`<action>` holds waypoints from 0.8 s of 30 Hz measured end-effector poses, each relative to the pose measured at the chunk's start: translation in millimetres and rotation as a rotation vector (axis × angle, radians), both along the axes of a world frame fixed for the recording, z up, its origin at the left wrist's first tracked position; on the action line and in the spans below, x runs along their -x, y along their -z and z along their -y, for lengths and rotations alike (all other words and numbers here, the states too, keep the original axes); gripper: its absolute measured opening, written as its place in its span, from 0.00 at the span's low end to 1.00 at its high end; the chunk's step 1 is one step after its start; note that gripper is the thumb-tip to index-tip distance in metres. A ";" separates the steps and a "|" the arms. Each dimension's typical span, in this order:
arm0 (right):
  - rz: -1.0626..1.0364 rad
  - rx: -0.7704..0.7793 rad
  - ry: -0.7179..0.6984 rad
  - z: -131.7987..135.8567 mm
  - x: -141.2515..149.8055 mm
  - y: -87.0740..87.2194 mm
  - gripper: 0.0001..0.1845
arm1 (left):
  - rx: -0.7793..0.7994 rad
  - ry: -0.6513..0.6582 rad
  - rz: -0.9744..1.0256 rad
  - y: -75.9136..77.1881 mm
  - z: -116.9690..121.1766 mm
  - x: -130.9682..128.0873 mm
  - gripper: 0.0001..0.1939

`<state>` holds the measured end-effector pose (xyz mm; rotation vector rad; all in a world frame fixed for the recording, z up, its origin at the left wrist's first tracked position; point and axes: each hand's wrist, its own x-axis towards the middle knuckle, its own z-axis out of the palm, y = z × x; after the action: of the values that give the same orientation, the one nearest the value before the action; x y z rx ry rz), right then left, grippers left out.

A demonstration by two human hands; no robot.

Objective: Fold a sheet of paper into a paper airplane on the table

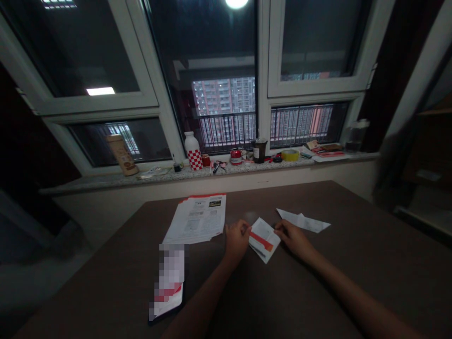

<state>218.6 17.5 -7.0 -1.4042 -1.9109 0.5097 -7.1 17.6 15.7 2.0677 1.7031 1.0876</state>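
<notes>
A folded sheet of paper (264, 230), white with an orange-red band, is held between my two hands above the dark table. My left hand (238, 240) pinches its left corner between thumb and fingers. At the opposite corner my right hand (290, 235) grips the paper the same way. Its layers gape slightly along the lower left edge. Just beyond my right hand lies a folded white paper strip (307, 221) with pointed ends. To the left of my left hand rests a stack of printed sheets (197, 219).
A phone (169, 287) with a blurred screen lies at the front left of the table (116, 278). Along the windowsill stand a checkered bottle (194, 153), a tan tumbler (122, 155), a dark drink cup (259, 151), a red jar (235, 157) and yellow tape (290, 155).
</notes>
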 end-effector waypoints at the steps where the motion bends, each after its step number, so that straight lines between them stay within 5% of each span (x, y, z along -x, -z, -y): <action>1: 0.040 -0.030 -0.002 0.0 0.3 1.7 0.09 | 0.001 -0.007 -0.031 -0.1 0.3 0.2 0.03; 8: 0.244 -0.109 -0.097 -1.1 0.9 11.7 0.16 | -0.006 0.020 -0.236 12.1 0.7 1.9 0.08; 24: 0.246 -0.085 -0.151 5.2 1.5 7.7 0.16 | -0.048 0.302 -0.304 21.9 6.8 -0.8 0.16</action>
<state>217.1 12.3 -14.7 -1.3235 -2.2207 0.3337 -6.4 10.8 -6.2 2.5233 1.4260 0.7594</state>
